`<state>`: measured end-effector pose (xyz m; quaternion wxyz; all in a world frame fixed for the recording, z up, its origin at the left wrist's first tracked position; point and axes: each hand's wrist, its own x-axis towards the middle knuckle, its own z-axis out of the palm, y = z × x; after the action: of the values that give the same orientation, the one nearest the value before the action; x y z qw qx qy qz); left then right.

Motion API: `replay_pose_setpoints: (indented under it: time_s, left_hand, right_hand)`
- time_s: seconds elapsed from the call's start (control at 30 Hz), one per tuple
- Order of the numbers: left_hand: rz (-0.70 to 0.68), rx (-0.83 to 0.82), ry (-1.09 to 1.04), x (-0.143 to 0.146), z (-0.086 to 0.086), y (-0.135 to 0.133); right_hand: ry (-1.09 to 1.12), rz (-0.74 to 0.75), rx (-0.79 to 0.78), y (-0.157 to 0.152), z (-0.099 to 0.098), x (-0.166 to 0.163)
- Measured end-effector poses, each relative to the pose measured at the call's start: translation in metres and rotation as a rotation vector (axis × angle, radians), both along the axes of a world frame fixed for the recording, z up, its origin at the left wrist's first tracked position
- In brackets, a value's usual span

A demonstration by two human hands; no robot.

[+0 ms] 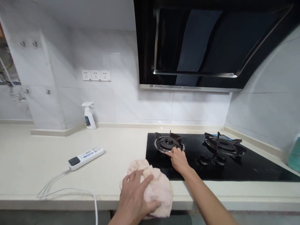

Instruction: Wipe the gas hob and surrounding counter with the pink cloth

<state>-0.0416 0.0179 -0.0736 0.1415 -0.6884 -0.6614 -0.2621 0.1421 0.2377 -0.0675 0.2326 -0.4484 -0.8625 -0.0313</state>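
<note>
My left hand lies spread on a crumpled pale pink cloth at the front edge of the cream counter, fingers apart and pressing down on it. My right hand reaches onto the black glass gas hob. Its fingertips touch the near rim of the left burner grate, fingers bunched together with nothing visible in them. The right burner grate sits further right, with two black knobs in front of it.
A white power strip with its cable lies on the counter to the left. A white spray bottle stands against the tiled wall. A black range hood hangs over the hob. A teal object sits at the right edge.
</note>
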Motion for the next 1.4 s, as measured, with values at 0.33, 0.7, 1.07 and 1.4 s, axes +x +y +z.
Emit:
replay_pose_setpoints:
  time_s: [0.33, 0.7, 1.07, 1.4]
  left_hand:
    - [-0.009, -0.008, -0.049, 0.001, 0.002, -0.002]
    - [-0.068, 0.052, -0.202, -0.002, 0.004, -0.005]
    - [-0.085, -0.043, -0.354, 0.043, 0.067, 0.073]
    - [-0.191, -0.488, -0.124, 0.071, 0.037, 0.12]
  right_hand:
    - [0.061, 0.152, -0.028, -0.002, 0.0, 0.003]
    - [0.513, 0.046, 0.036, -0.027, -0.005, 0.085]
    - [0.33, -0.131, -0.059, -0.027, -0.036, 0.176]
    - [0.319, -0.163, -0.107, -0.022, -0.04, 0.178]
